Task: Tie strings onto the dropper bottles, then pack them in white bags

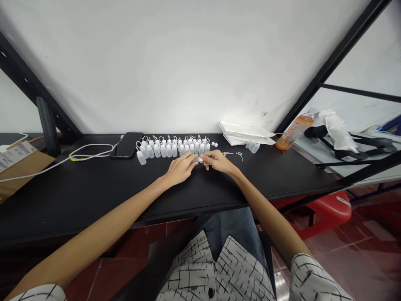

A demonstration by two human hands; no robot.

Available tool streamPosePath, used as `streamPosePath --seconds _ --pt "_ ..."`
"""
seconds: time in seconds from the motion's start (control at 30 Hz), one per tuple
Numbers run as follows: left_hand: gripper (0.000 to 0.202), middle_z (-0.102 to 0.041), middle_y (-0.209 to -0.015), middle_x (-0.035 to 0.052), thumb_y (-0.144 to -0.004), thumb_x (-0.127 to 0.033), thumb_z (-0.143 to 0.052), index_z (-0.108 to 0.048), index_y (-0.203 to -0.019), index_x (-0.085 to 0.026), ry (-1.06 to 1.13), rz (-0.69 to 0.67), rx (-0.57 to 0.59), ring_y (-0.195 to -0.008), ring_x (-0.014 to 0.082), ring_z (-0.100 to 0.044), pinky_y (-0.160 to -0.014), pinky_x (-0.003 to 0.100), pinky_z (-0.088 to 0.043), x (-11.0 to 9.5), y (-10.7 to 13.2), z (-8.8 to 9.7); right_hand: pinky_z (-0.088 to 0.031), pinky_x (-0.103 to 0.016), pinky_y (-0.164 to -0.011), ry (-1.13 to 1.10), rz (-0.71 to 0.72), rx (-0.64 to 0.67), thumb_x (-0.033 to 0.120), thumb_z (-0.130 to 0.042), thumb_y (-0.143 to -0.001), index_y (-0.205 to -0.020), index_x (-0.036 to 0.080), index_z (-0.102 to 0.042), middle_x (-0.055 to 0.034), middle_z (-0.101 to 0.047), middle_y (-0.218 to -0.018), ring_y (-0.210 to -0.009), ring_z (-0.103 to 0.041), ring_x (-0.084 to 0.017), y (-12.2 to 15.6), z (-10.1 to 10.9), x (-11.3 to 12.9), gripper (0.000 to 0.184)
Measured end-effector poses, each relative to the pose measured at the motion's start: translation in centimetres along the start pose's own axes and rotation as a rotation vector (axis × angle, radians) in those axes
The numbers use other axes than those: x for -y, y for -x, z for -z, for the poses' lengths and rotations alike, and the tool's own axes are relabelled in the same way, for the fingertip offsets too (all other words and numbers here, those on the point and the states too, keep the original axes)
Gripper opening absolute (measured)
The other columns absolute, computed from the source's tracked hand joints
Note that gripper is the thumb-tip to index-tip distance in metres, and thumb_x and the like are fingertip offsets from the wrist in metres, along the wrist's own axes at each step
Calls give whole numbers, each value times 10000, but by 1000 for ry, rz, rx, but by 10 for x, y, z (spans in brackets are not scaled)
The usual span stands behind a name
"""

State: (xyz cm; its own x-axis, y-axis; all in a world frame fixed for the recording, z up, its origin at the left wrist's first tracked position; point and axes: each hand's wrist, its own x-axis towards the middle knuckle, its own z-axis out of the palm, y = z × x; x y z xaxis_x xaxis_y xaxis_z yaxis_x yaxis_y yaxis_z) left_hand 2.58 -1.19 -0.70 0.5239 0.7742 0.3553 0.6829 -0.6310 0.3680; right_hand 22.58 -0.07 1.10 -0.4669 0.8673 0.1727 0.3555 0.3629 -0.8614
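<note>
- nearest me: checked shirt (232, 271), then black table (78, 196).
- i see left hand (181, 168) and right hand (219, 161) pinching a small bottle (198, 159) mid-table.
- just beyond, bottle rows (172, 148); far right, orange drink bottle (294, 131).

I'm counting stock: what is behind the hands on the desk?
Rows of small white bottles stand behind the left hand and right hand, a phone left of them. The hands mostly cover the white piece they pinch.

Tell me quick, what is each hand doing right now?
Left hand: closed, holding a small white bottle.
Right hand: closed, pinching the end of the same bottle.
</note>
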Motion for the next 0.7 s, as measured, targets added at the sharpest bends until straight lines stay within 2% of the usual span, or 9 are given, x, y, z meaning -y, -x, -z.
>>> streamPosePath --seconds 0.13,0.2,0.33,0.43,0.6,0.7 --pt "351 -633 -1073 63 -990 -369 -368 -577 -1225 -211 30 2 -6 -906 218 -614 -753 306 -470 3 -1 0 -382 -191 -431 -38 2 -46 589 -605 -814 -746 130 -624 -17 -595 -660 -509 -559 -92 0 -1 -2 464" --pt "359 -640 -1046 67 -992 -369 -367 -587 -1220 -200 34 -3 2 -906 224 -616 -759 312 -469 3 -1 0 -369 -185 -395 -63 -7 -33 581 -631 -797 -796 128 -635 -14 -591 -658 -505 -568 -99 0 -1 -4 453" --pt "347 -665 -1027 64 -985 -374 -397 -626 -1178 -200 58 -30 2 -906 222 -623 -772 306 -462 1 -1 1 -392 -197 -357 -112 -49 31 616 -602 -803 -700 127 -598 -7 -557 -570 -447 -562 -111 -1 0 -5 500" --pt "344 -685 -1013 54 -974 -391 -423 -648 -1149 -199 110 -39 3 -856 205 -623 -764 302 -461 2 -2 1 -412 -196 -362 -136 -66 22 625 -605 -802 -663 128 -579 -11 -558 -565 -446 -573 -112 0 2 -3 517" --pt "349 -692 -1076 51 -921 -419 -520 -651 -1162 -202 163 -5 -17 -813 192 -618 -742 303 -463 4 -3 1 -409 -179 -364 -104 -46 -15 573 -678 -770 -728 124 -621 -14 -579 -622 -499 -598 -112 2 3 1 455" --pt "355 -695 -1041 42 -917 -434 -516 -655 -1155 -209 167 -3 -7 -775 181 -602 -711 294 -445 1 -2 4 -412 -185 -370 -105 -36 -22 548 -697 -759 -782 119 -647 -24 -604 -667 -505 -599 -113 3 3 2 433"
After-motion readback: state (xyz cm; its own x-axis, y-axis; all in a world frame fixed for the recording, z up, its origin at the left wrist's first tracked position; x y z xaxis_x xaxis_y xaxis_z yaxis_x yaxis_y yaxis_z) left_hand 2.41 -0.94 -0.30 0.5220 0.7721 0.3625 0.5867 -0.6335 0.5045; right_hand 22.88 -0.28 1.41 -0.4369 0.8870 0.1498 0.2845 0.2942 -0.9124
